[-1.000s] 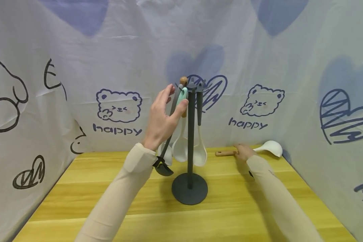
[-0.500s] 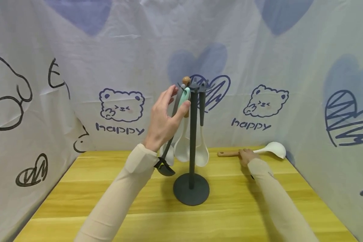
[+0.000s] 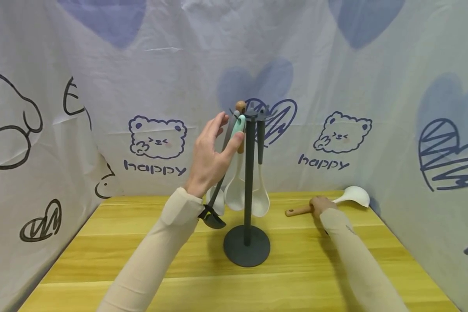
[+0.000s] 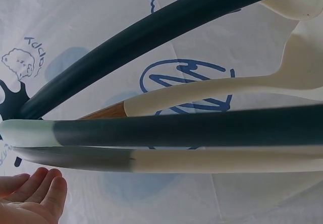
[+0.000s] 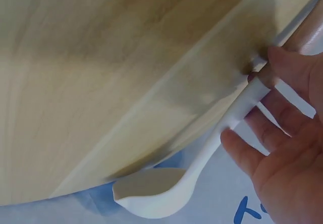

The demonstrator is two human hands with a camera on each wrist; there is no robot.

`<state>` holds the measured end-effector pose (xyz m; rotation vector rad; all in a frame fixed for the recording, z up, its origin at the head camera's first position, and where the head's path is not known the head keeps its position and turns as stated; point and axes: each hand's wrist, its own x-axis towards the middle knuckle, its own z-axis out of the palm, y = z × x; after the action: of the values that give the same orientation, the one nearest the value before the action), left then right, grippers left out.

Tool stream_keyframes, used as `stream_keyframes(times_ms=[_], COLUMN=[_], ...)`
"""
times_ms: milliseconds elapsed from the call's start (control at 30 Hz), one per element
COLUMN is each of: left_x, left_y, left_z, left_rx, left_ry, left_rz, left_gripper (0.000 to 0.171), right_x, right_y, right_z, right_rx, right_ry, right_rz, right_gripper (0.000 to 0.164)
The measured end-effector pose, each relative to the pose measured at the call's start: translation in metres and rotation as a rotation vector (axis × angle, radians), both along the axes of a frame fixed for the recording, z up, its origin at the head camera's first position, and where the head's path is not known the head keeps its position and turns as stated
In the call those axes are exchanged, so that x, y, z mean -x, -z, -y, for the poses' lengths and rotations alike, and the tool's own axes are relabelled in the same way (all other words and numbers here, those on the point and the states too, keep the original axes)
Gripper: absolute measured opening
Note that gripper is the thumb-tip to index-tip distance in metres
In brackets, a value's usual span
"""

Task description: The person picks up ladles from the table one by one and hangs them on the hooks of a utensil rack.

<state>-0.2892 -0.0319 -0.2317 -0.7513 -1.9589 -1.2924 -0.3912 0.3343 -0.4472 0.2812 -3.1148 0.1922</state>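
My right hand (image 3: 322, 205) holds a white ladle (image 5: 156, 199) by its wooden handle (image 3: 298, 211), at the back right of the table. Thumb and fingers lie around the spot where wood meets white, as the right wrist view shows. My left hand (image 3: 210, 154) is raised beside the dark utensil stand (image 3: 248, 182), fingers extended. Its fingertips (image 4: 56, 191) are just below the hanging handles in the left wrist view. Nearest to it hang a black utensil with a mint-green handle end (image 3: 238, 124) and a white one with a grey handle (image 4: 86, 158).
White spoon-like utensils (image 3: 260, 201) hang from the stand, one with a wooden handle. The stand's round base (image 3: 247, 246) sits mid-table on the yellow wood surface (image 3: 171, 260). A white printed curtain (image 3: 234, 34) encloses the back and sides.
The right hand has drawn the ladle's handle end slightly toward me, so the ladle lies more slanted. The left hand keeps its place at the stand.
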Motion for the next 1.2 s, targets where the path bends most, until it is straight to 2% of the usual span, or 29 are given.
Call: stream_keyframes(times_ms=[133,267,367,500,600,833,1033,1200], left_x=[-0.001,-0.001,-0.001,0.0,0.0,0.0,0.0,0.001], left_y=[0.0,0.001,0.0,0.0,-0.001,0.001,0.002,0.001], left_z=[0.0,0.0,-0.001,-0.002,-0.002,-0.002,-0.001,-0.003], left_rx=[-0.006,-0.011,-0.006,-0.004,-0.006,-0.016,-0.047,-0.062], left_ry=[0.0,-0.003,-0.008,-0.007,-0.001,0.006,0.007,0.013], left_rz=[-0.008,-0.01,-0.008,-0.017,-0.019,0.001,0.002,-0.008], left_gripper=[0.065,0.064,0.064,0.063,0.063,0.063,0.062,0.06], right_x=[0.003,0.002,0.0,-0.002,-0.003,-0.001,0.0,-0.005], right_y=[0.002,0.002,0.002,0.0,-0.002,0.004,0.011,0.007], right_z=[-0.006,-0.013,-0.016,-0.016,-0.017,-0.024,-0.025,-0.021], right_rx=[-0.021,-0.026,-0.034,-0.046,-0.044,-0.053,-0.034,0.001], right_ry=[-0.005,0.067,0.117,0.12,0.091,-0.006,-0.056,-0.098], right_rz=[-0.049,-0.091,-0.075,-0.053,-0.053,-0.096,-0.13,-0.149], right_gripper=[0.011,0.004,0.007,0.01,0.011,0.025,0.021,0.022])
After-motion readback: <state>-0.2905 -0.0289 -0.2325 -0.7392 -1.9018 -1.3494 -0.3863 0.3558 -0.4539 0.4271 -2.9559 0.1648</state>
